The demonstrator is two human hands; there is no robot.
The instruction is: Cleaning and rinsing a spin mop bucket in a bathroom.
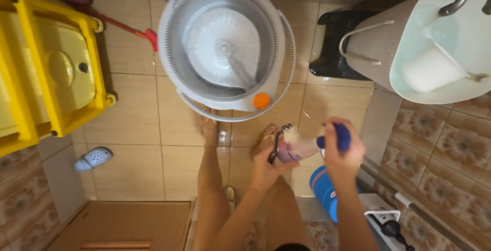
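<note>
**Sandal, pale pink with dark strap, held over the tiled floor**

Sandal [295,149]: carried in the air above the floor's lower middle, just right of the person's bare feet; sole turned up, foam on its near end; the dark strap loops down on its left side.

Spin tub [225,46]: large, round, white and grey, open-topped, standing at the floor's top middle, an orange knob on its front rim.

Basin [450,85]: wide, pale, filled with water, at the top right corner; a white scoop floats in it under a metal tap.

Yellow crate [51,72]: lidded, against the floor's left edge.

Blue bucket [323,192]: low at the right, partly hidden behind the right forearm.

Slipper [93,158]: white, perforated, lying alone near the left edge, well apart from the feet.

Left hand [266,169]: closed around the sandal from below, thumb on the strap.

Right hand [342,151]: fist wrapped on a blue-handled brush [337,139], its head against the sandal's sole.
</note>
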